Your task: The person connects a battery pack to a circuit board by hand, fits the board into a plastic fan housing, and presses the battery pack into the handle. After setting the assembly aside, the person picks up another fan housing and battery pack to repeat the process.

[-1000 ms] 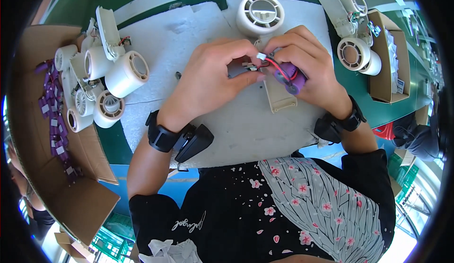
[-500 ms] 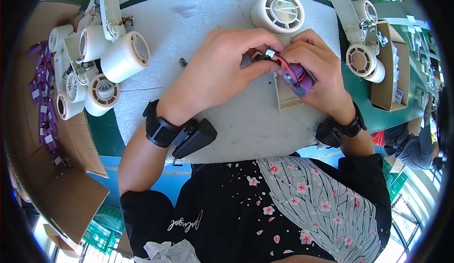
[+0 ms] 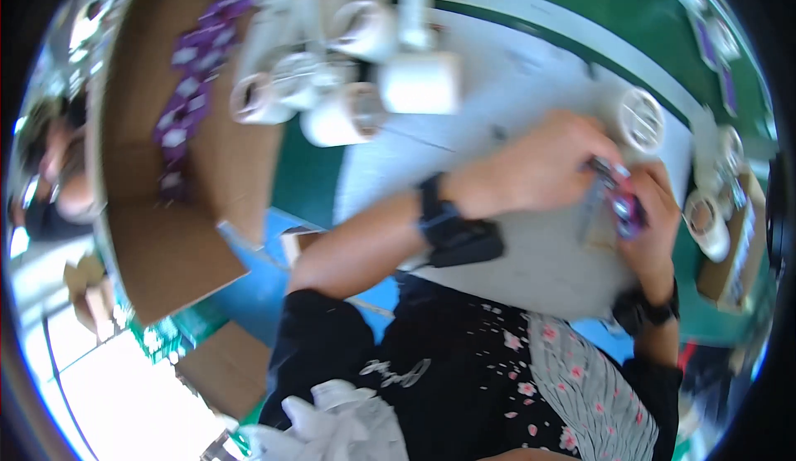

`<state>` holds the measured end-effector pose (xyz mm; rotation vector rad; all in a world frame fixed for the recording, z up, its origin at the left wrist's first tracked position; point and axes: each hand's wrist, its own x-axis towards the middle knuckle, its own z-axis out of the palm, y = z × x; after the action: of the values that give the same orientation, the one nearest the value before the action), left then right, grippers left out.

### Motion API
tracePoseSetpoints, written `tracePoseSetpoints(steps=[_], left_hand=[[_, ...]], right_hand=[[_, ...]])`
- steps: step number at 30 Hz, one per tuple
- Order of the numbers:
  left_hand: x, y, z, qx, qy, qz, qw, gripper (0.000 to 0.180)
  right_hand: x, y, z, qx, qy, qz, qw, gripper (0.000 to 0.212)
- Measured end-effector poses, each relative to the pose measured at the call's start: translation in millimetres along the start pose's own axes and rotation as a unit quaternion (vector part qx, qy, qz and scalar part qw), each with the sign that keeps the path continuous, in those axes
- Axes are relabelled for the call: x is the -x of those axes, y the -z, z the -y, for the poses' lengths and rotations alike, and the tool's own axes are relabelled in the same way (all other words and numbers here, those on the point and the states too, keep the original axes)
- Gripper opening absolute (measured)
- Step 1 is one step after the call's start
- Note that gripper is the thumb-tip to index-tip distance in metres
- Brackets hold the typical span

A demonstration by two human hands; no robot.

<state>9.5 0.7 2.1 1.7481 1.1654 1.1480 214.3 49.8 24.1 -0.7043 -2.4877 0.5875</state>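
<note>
The picture is smeared by motion. My right hand (image 3: 653, 225) is closed around a purple battery pack (image 3: 628, 219) with red and black wires. The fingers of my left hand (image 3: 557, 162) are pinched at the wire end of the pack, on a small wire connector (image 3: 609, 171); its details are blurred. Below my hands, a cream-coloured housing part (image 3: 600, 230) lies on the white foam board (image 3: 531, 266), partly covered by them. Just beyond my hands stands a white round fan housing (image 3: 640, 121) with a grille.
Several white fan housings (image 3: 420, 84) are grouped at the far left of the board. Left of them, a cardboard box (image 3: 240, 154) holds many purple battery packs (image 3: 195, 71). At the right are another white housing (image 3: 706, 222) and a small carton (image 3: 731, 266). Another person (image 3: 66, 162) is at the left edge.
The view has swung left, so the table things appear further right and the box shows more fully. Both hands stay together at the purple battery pack.
</note>
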Motion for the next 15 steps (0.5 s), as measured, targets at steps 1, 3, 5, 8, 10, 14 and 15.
tracePoseSetpoints(steps=[1, 3, 5, 8, 10, 14, 15], left_hand=[[5, 2, -2, 0.005, 0.000, -0.022, 1.000, 0.024], [1, -8, 2, 0.025, -0.022, -0.047, 0.998, 0.020], [4, -12, 2, 0.007, -0.028, -0.063, 0.998, 0.019], [5, -10, -3, 0.032, 0.026, -0.027, 0.999, 0.019], [5, -8, -6, 0.049, 0.032, -0.008, 0.998, 0.015], [4, 2, -12, 0.098, 0.062, 0.028, 0.993, 0.011], [4, 3, -13, 0.122, 0.078, 0.042, 0.989, 0.013]], right_hand=[[1, -5, 3, -0.014, -0.005, 0.013, 1.000, 0.026], [5, -2, 8, -0.004, -0.020, 0.015, 1.000, 0.023], [7, -3, 10, -0.011, -0.004, -0.002, 1.000, 0.023], [8, -2, 8, -0.012, -0.026, 0.021, 0.999, 0.024], [9, -3, 10, -0.021, -0.022, 0.013, 0.999, 0.024], [4, -5, 13, -0.035, -0.041, 0.008, 0.999, 0.024], [3, -4, 15, -0.039, -0.051, 0.011, 0.998, 0.025]])
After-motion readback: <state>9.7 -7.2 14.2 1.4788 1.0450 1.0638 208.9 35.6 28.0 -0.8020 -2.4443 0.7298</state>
